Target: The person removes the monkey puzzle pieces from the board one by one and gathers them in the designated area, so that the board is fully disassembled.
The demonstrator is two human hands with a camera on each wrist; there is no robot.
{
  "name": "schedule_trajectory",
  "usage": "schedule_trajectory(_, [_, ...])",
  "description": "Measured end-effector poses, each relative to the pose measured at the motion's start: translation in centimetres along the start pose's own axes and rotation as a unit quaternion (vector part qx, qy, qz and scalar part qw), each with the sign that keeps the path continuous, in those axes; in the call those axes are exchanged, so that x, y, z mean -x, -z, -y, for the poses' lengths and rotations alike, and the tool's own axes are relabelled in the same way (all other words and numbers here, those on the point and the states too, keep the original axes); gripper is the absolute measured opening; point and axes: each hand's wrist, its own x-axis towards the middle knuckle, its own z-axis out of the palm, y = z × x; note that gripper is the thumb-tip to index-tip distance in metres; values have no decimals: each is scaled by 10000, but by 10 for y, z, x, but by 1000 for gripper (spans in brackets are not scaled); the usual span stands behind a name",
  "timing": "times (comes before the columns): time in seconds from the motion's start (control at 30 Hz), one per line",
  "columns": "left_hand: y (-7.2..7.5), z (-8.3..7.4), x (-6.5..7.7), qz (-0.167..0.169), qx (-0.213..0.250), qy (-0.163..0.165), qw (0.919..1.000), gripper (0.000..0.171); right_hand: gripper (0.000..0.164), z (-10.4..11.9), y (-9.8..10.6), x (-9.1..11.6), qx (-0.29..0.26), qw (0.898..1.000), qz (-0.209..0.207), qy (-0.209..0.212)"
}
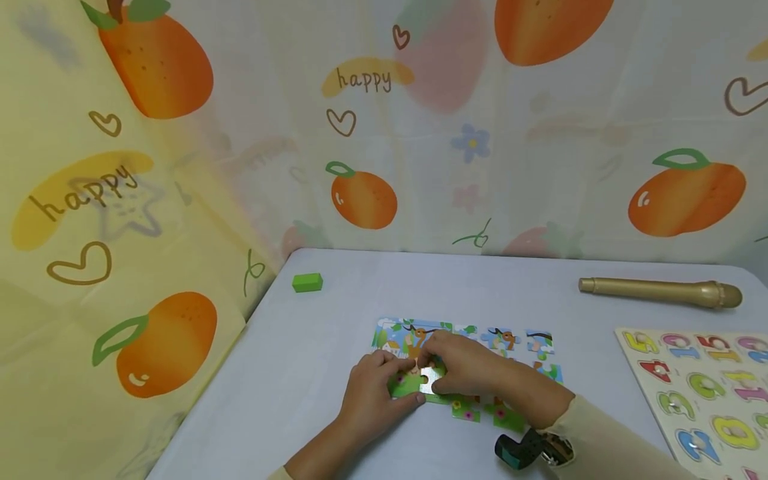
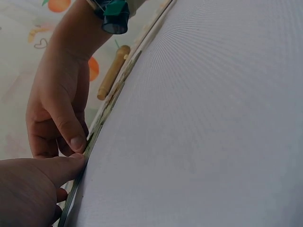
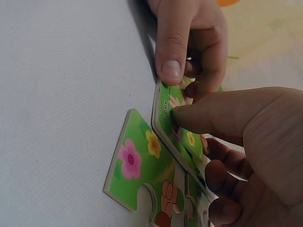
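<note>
A jigsaw puzzle board (image 1: 401, 325) with a picture of a deer and green grass lies on the white table. My left hand (image 1: 373, 388) holds its near left corner, the thumb along the near edge and the fingers over the board. My right hand (image 1: 463, 365) pinches a puzzle piece (image 3: 190, 138) at the board's near right part, thumb toward me and fingers bent; the fingers partly hide it. The two thumbs are close together in the left wrist view. Loose puzzle pieces (image 3: 124, 163), green with flowers, lie right beside the board.
Further right stand more loose puzzle pieces (image 1: 540, 341) and a number board (image 1: 672, 350) with coloured digits. A gold microphone (image 1: 660, 291) lies at the back right, a green block (image 1: 307, 283) at the back left. A printed curtain (image 1: 420, 167) hangs behind the table.
</note>
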Motion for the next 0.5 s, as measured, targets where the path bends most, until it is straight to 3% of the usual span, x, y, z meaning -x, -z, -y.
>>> schedule_trajectory(0.5, [-1,2,1,-45,-35,-16,10000,49,34,-1,2,-1,-471,9988,102,-113])
